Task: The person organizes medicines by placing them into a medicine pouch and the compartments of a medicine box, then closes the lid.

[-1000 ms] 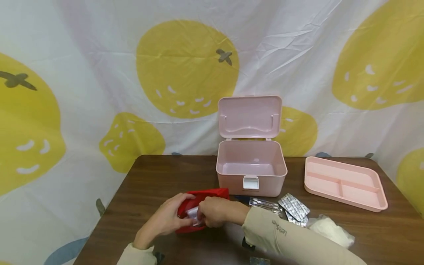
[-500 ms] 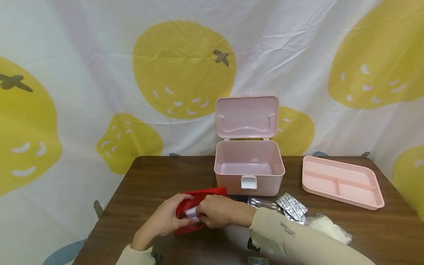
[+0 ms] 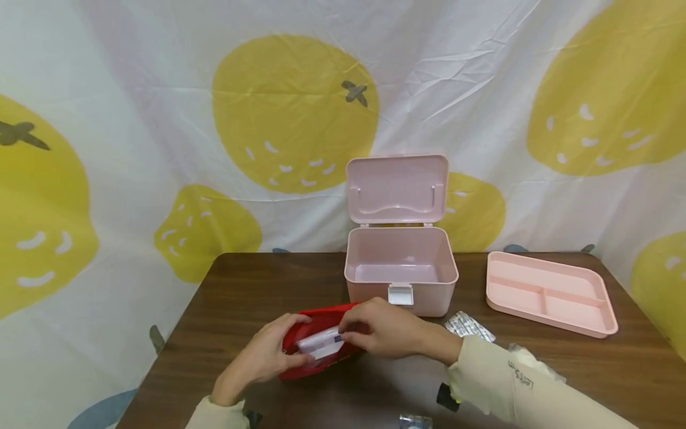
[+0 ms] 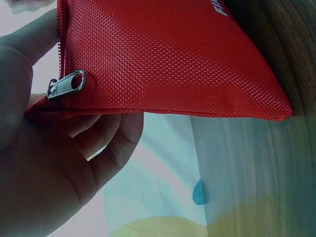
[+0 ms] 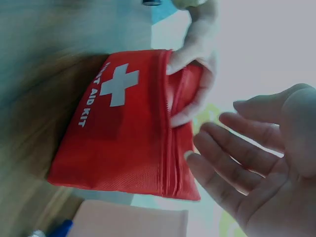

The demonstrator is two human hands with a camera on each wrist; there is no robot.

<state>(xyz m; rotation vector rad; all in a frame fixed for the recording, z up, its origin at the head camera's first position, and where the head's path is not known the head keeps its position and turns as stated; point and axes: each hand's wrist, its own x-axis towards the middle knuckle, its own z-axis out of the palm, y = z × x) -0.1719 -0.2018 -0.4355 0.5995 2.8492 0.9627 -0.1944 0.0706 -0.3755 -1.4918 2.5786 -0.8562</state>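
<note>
A red zippered first aid pouch (image 5: 133, 143) with a white cross is gripped by my left hand (image 3: 268, 351). In the left wrist view, that hand's fingers wrap behind the pouch's end, close to the metal zipper pull (image 4: 66, 85). The pouch's mouth gapes, and clear-wrapped white packets (image 3: 321, 341) show inside. My right hand (image 3: 388, 330) hovers at the right end of the mouth. Its fingers (image 5: 232, 158) are spread and loosely bent in the right wrist view, with nothing between them and a small distance from the zipper edge.
A pale pink box (image 3: 364, 292) stands with its lid raised behind the pouch. To its right lies a pink divided tray (image 3: 552, 274). Silver blister packs (image 3: 468, 326) rest in front of the tray, and a bagged white item (image 3: 536, 362) is partly behind the right sleeve. A small packet (image 3: 415, 422) lies at the near edge.
My right hand has drawn up and right out of the pouch, and its fingers have loosened. The white packets inside now show more. My left hand keeps its hold on the pouch.
</note>
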